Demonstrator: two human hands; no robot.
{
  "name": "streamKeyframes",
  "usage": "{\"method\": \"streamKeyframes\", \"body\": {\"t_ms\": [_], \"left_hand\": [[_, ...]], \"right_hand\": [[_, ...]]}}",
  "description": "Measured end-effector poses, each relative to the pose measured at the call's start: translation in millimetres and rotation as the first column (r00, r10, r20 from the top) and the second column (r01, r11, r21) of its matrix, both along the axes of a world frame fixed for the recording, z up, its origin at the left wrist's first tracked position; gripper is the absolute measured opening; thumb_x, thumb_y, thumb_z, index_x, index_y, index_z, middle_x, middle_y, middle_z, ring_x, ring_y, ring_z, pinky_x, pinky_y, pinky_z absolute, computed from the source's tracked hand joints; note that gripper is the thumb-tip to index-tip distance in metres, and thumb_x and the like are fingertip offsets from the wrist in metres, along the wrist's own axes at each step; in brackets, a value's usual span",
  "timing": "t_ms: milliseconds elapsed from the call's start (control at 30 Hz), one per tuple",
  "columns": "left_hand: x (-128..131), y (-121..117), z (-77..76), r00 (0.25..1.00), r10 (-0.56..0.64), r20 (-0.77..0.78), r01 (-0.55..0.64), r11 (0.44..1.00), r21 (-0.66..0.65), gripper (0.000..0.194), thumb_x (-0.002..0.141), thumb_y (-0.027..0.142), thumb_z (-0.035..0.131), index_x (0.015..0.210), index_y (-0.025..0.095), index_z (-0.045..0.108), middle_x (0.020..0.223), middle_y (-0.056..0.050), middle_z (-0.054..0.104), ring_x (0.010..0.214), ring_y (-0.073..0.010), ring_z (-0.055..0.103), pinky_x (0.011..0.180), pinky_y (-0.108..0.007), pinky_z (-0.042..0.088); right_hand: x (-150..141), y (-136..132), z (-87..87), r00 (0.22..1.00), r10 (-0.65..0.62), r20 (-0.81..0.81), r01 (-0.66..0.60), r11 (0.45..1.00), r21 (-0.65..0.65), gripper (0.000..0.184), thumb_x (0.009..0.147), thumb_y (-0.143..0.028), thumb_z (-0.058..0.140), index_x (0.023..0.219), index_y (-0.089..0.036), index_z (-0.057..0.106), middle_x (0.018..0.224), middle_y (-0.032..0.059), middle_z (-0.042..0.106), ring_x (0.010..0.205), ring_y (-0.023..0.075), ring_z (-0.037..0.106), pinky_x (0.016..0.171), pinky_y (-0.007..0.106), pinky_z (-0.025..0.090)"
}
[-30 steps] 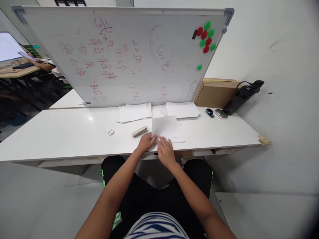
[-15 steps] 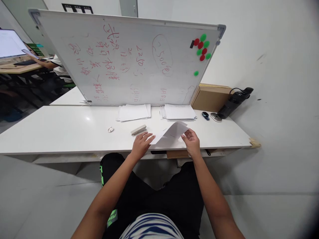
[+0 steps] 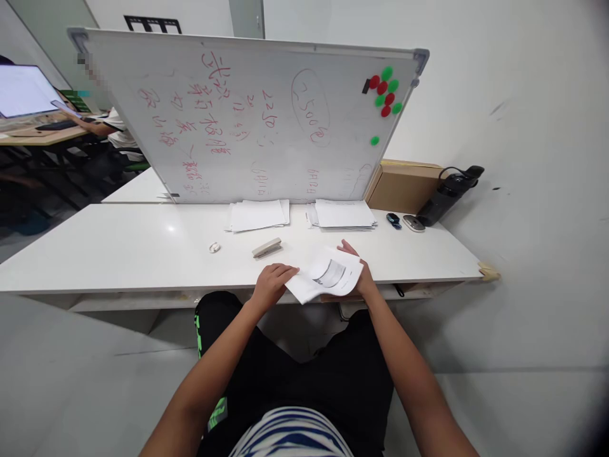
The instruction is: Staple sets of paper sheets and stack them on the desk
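Seated at a long white table [image 3: 118, 254], with both hands at its near edge. Left hand [image 3: 271, 284] curled over the left corner of a white printed sheet of paper [image 3: 326, 276], fingers bent and pinching that corner. Right hand [image 3: 360, 274] at 3 o'clock of the sheet, fingers spread and cupped under its right edge, thumb raised at the far side; hard to tell how firm the grip is, as the paper hides most of the palm. Sheet lifted and bowed, hanging partly over the table edge, with a dark curved print on its upper face.

At 11 o'clock of the sheet, close by, a beige stapler [image 3: 267, 247] lying flat. Further toward 10 o'clock, a small white ring-shaped object [image 3: 214, 247], well apart from the hands. At 12 o'clock, two flat stacks of white paper: a left stack [image 3: 259, 214] and a right stack [image 3: 343, 214], both against the foot of a large tilted whiteboard [image 3: 247, 120] covered in red writing. Red and green round magnets [image 3: 386, 92] clustered at the board's upper right corner. At 1 o'clock, a brown cardboard box [image 3: 404, 185] against the wall, then a small dark blue gadget [image 3: 393, 220], a grey oval mouse-like object [image 3: 413, 223], and a black bottle-shaped device [image 3: 450, 193] leaning at the wall.

Far off at 10 o'clock, another person's arm [image 3: 92, 125] at a wooden desk beside a lit screen [image 3: 23, 90].
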State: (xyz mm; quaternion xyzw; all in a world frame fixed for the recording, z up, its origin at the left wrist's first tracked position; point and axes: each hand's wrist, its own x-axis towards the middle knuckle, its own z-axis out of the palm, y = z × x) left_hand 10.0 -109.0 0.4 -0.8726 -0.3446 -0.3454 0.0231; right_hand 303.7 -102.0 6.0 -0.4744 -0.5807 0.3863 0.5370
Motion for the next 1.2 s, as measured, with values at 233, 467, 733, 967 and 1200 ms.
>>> {"method": "streamKeyframes", "body": {"t_ms": [233, 467, 733, 967, 1200], "left_hand": [[12, 15, 16.4, 0.967, 0.183, 0.177, -0.122, 0.944, -0.306, 0.040, 0.098, 0.040, 0.032, 0.095, 0.019, 0.066, 0.084, -0.006, 0.067, 0.079, -0.0210, 0.061, 0.072, -0.032, 0.046], [13, 26, 12.6, 0.919, 0.256, 0.299, -0.061, 0.843, -0.534, 0.045, 0.095, 0.048, 0.031, 0.093, 0.019, 0.065, 0.091, -0.008, 0.069, 0.088, -0.0256, 0.062, 0.079, -0.037, 0.047], [-2, 30, 22.9, 0.849, 0.277, 0.449, 0.151, 0.689, -0.709, 0.049, 0.088, 0.056, 0.045, 0.109, 0.019, 0.068, 0.116, -0.009, 0.066, 0.112, -0.0286, 0.057, 0.097, -0.042, 0.042], [-16, 35, 18.1, 0.828, 0.389, 0.404, 0.018, 0.702, -0.712, 0.048, 0.089, 0.054, 0.042, 0.106, 0.016, 0.067, 0.109, -0.010, 0.068, 0.105, -0.0297, 0.059, 0.093, -0.044, 0.044], [-16, 33, 6.9, 0.857, 0.359, 0.369, -0.044, 0.765, -0.642, 0.039, 0.087, 0.045, 0.049, 0.108, 0.017, 0.065, 0.112, -0.010, 0.067, 0.106, -0.0297, 0.059, 0.091, -0.044, 0.045]], "right_hand": [[-15, 6, 50.5, 0.989, 0.058, 0.134, -0.071, 0.993, 0.091, 0.075, 0.073, -0.041, 0.072, 0.140, -0.035, 0.039, 0.151, 0.0031, 0.033, 0.140, 0.0219, 0.028, 0.113, 0.043, 0.023], [-23, 35, 36.2, 0.998, 0.062, -0.021, -0.065, 0.985, -0.159, 0.120, 0.060, -0.038, 0.082, 0.150, -0.029, 0.002, 0.146, 0.0152, 0.038, 0.139, 0.0244, 0.030, 0.109, 0.052, 0.024], [-32, 35, 47.2, 0.992, 0.108, -0.070, -0.112, 0.993, -0.048, 0.040, 0.068, -0.039, 0.074, 0.102, -0.021, 0.065, 0.099, 0.0041, 0.067, 0.097, 0.0208, 0.061, 0.098, 0.044, 0.041], [-32, 27, 38.5, 1.000, 0.023, 0.022, -0.022, 1.000, -0.014, 0.027, 0.076, -0.041, 0.065, 0.092, -0.019, 0.060, 0.097, 0.0049, 0.067, 0.099, 0.0219, 0.060, 0.092, 0.040, 0.045], [-45, 20, 19.1, 1.000, 0.003, 0.004, -0.002, 0.987, -0.163, 0.044, 0.073, -0.040, 0.067, 0.109, -0.017, 0.057, 0.111, 0.0103, 0.067, 0.102, 0.0251, 0.062, 0.090, 0.041, 0.047]]}}
